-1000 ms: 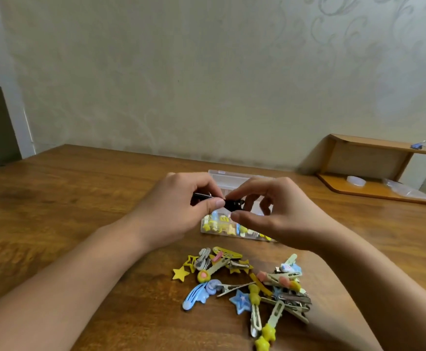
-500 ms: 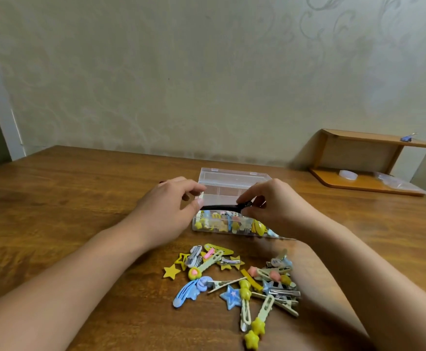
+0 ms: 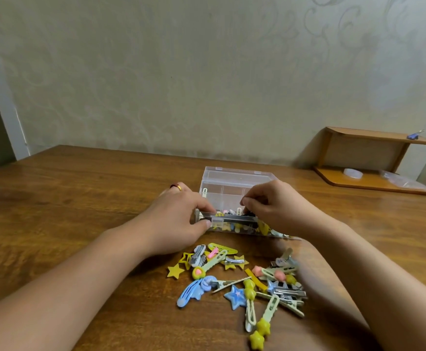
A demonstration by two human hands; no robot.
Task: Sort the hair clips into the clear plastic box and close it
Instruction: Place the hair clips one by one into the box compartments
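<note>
Two hands are working a black hair clip (image 3: 232,219) at the near edge of the clear plastic box (image 3: 234,188).

Both are pinching it — the left hand (image 3: 179,219) is holding one end between thumb and fingertips, the right hand (image 3: 272,206) is gripping the other with curled fingers. Its lid is standing open at the back, and coloured clips are lying in the front compartments. A loose pile of hair clips (image 3: 239,282) is lying on the wooden table (image 3: 67,198) just in front of the box, between the forearms — stars, snap clips and metal ones.
</note>
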